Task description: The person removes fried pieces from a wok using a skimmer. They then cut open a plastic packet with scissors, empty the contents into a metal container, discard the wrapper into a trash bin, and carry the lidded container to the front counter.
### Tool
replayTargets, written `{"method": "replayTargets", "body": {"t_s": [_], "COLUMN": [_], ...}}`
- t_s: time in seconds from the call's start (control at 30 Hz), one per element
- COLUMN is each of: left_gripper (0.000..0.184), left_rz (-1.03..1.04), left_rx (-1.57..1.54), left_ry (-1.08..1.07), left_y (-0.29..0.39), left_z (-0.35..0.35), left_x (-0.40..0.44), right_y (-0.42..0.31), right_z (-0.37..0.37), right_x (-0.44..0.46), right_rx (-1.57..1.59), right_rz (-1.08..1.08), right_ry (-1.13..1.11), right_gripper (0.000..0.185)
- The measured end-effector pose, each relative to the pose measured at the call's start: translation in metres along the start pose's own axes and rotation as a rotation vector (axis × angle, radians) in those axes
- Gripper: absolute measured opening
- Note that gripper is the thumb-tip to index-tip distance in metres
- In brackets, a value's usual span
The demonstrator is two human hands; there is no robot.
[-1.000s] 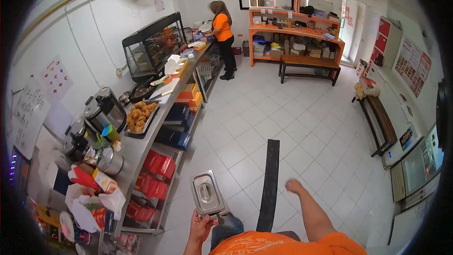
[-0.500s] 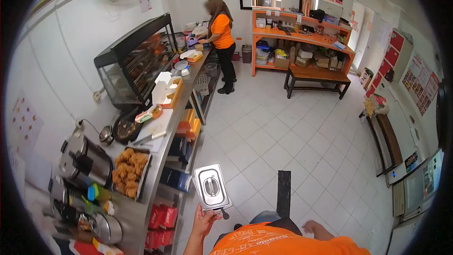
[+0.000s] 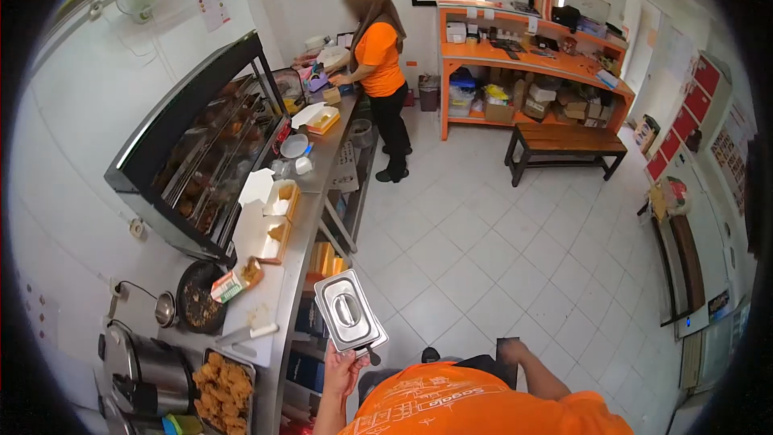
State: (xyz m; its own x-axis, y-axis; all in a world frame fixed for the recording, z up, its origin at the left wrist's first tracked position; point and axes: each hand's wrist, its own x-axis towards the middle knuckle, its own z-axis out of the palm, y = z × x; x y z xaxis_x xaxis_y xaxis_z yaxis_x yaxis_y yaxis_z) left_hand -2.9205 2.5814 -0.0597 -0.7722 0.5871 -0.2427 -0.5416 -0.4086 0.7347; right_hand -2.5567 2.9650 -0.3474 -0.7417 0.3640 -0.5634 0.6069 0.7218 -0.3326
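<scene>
My left hand grips the near end of a small stainless steel food pan with a lid on it. What looks like a dark spoon handle sticks out at the pan's near right corner. The pan is held in mid-air, to the right of the steel counter. Low at my right side, my right hand hangs near a black strip and touches no counter. Its fingers are too blurred to show what shape they make.
Along the counter at left are fried chicken on a tray, a knife on a white board, a black pan, open food boxes and a glass display case. Farther off stand a person in orange and a wooden bench.
The view has moved forward along the counter, and the boxes and co-worker appear closer. My left hand still carries the lidded pan. My right hand has swung slightly forward.
</scene>
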Motion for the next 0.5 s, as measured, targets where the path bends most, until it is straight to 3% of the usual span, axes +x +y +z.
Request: {"method": "replayTargets", "body": {"t_s": [0.03,0.07,0.13,0.17,0.23,0.27,0.37,0.47,0.5], "left_gripper": [0.048,0.048,0.047,0.047,0.047,0.047,0.049,0.048,0.047], "left_rz": [0.000,0.000,0.002,-0.012,-0.010,-0.010,-0.040,-0.068,-0.072], "left_rx": [-0.007,-0.004,0.001,0.010,-0.008,-0.017,-0.032,0.011,0.031], "left_ry": [0.043,0.020,-0.018,-0.051,-0.009,0.012,-0.023,-0.068,-0.079], "left_y": [0.007,0.014,0.023,0.026,0.039,0.048,0.071,0.092,0.100], "left_z": [0.007,0.011,0.011,0.002,0.007,0.010,-0.002,-0.024,-0.030], "left_x": [0.024,0.048,0.098,0.125,0.174,0.202,0.281,0.368,0.393], "right_y": [-0.053,-0.094,-0.198,-0.261,-0.366,-0.398,-0.471,-0.511,-0.523], "right_z": [-0.070,-0.117,-0.233,-0.285,-0.381,-0.402,-0.440,-0.460,-0.466], "right_x": [0.044,0.109,0.189,0.206,0.217,0.238,0.288,0.346,0.365], "right_rx": [0.218,0.270,0.707,0.918,0.827,0.781,0.748,0.648,0.690], "right_rz": [-0.075,-0.085,-0.215,-0.271,-0.378,-0.439,-0.417,-0.342,-0.283], "right_ry": [0.340,0.393,0.265,0.180,0.080,0.050,-0.066,0.014,0.038], "right_gripper": [0.032,0.034,0.028,0.037,0.054,0.063,0.065,0.063,0.051]}}
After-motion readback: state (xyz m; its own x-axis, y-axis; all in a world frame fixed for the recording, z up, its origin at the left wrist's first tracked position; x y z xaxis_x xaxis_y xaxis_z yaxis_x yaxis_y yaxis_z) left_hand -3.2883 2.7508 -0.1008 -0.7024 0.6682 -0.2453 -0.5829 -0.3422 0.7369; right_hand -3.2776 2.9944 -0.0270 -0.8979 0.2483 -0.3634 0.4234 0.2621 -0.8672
